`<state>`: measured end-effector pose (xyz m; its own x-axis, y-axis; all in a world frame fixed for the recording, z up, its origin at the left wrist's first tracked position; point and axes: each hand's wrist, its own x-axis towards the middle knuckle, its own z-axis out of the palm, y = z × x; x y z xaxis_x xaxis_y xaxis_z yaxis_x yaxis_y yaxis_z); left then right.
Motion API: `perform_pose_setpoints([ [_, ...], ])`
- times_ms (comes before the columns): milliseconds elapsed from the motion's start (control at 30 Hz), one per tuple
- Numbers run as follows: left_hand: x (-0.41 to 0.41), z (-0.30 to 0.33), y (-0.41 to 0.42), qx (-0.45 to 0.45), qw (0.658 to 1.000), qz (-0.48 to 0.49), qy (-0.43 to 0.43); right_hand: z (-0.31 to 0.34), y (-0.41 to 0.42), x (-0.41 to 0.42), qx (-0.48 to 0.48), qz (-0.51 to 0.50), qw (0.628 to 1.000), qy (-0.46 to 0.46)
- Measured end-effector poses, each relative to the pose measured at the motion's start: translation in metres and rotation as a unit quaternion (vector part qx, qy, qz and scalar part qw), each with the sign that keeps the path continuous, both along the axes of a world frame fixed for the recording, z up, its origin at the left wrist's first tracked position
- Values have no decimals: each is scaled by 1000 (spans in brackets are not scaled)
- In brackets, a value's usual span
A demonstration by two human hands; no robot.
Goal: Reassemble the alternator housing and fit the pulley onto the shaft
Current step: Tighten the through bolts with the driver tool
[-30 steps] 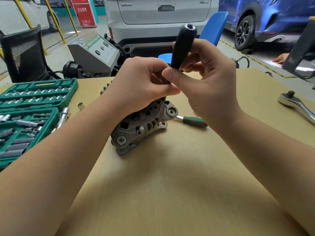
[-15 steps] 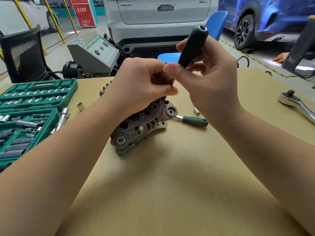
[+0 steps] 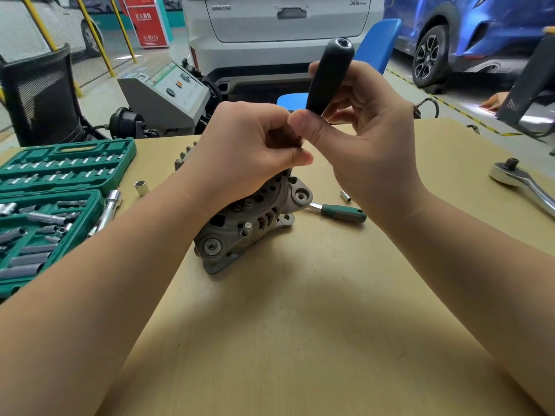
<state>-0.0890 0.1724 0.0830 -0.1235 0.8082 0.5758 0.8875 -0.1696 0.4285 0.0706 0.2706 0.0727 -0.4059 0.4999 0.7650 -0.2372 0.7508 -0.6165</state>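
Note:
The grey alternator lies on the tan table in the middle, its vented housing and mounting ears facing me. A driver with a black handle stands nearly upright above it. My right hand curls round the handle, thumb pressed against its lower part. My left hand is closed round the driver's lower end just above the housing, hiding the shaft and tip. No pulley is visible.
An open green socket case lies at the left, with a loose socket and an extension bar beside it. A green-handled tool and a small socket lie right of the alternator. A chrome ratchet sits at far right.
The black handle tilted to the right half a second ago and now stands back nearer upright. Both hands kept their hold above the alternator, which has not moved.

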Motion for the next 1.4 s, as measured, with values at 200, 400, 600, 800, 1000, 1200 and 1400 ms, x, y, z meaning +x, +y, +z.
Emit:
perform_pose_setpoints([
  [200, 0, 1, 0, -14, 1000, -17, 20, 1, 1, 3, 3, 35, 999, -11],
  [400, 3, 0, -2, 14, 1000, -5, 3, 6, -1, 3, -10, 16, 1000, -8],
  [600, 4, -1, -2, 28, 999, -16, 41, 7, -7, 1, -9, -30, 999, 4],
  [800, 2, 0, 0, 0, 1000, -14, 26, 14, -8, 6, 38, -69, 997, 21],
  [1000, 9, 3, -3, 19, 998, -26, -46, 27, -5, 10, 116, -166, 979, -37],
  [1200, 39, 5, 6, 176, 984, -3, -37, 31, -6, 7, 133, -227, 964, -38],
  [1400, 37, 5, 4, 156, 984, -49, -72, 31, 1, 12, 167, -193, 966, -41],
])
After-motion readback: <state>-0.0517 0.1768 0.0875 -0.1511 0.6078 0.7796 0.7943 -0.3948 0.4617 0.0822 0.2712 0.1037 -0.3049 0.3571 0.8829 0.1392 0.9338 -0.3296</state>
